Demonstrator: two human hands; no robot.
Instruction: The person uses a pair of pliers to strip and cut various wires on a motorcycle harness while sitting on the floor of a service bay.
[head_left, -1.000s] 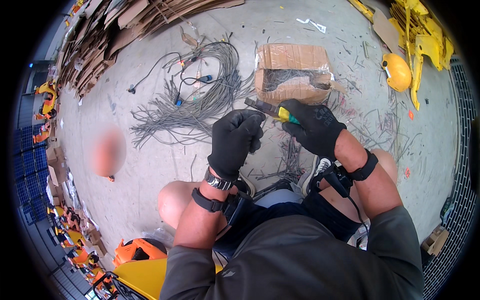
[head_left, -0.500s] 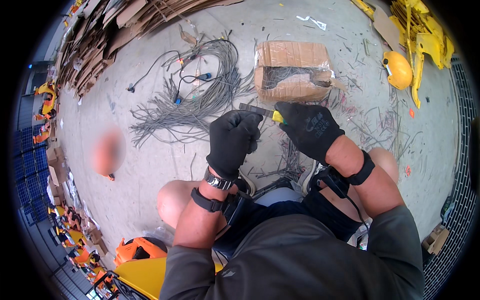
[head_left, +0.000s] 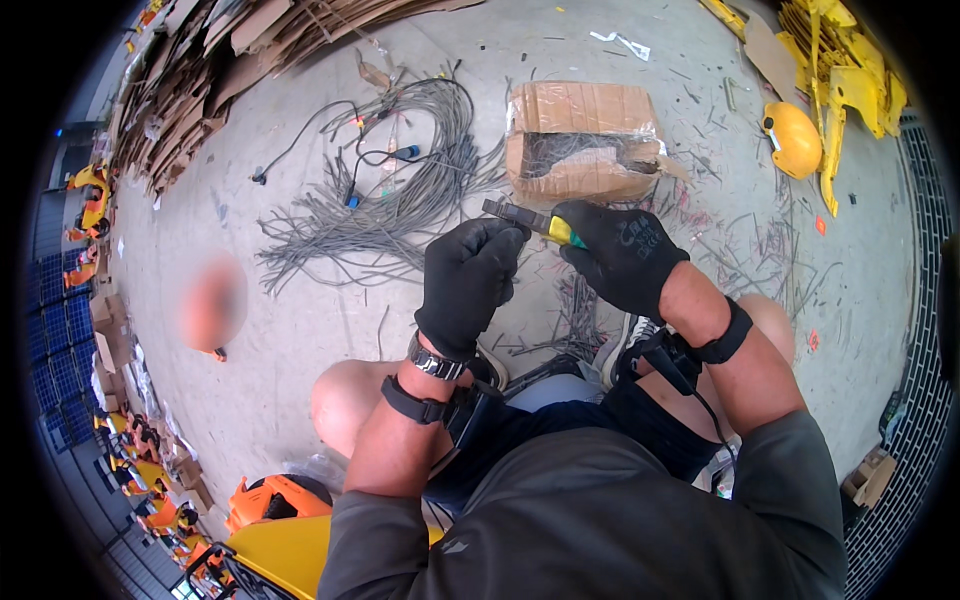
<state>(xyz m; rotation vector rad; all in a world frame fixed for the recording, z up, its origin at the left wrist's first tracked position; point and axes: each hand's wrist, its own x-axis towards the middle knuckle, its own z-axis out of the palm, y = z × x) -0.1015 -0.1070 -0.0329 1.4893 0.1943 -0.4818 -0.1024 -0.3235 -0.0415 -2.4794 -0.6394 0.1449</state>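
My right hand [head_left: 628,255], in a black glove, is wrapped round the yellow and green handles of a pair of wire strippers [head_left: 522,217]. Their dark metal head points left, in front of my other glove. My left hand [head_left: 470,280], gloved in black too, is closed in a pinch right by that head; whatever its fingers hold is hidden. Beyond my left hand a large heap of grey cables [head_left: 420,190] is spread over the floor, some with blue connectors [head_left: 407,153]. A torn cardboard box [head_left: 585,105] with grey cable pieces inside stands just past the tool.
Short cable scraps [head_left: 580,310] are strewn over the concrete floor between my feet and to the right. A yellow helmet-like shell [head_left: 796,140] lies by yellow metal parts [head_left: 855,100] at the far right. Flattened cardboard [head_left: 190,100] is piled far left; a yellow panel [head_left: 290,555] is near left.
The strippers' head has tilted slightly, and more of the yellow and green handle shows. Both hands have shifted a little to the right; their grips look the same.
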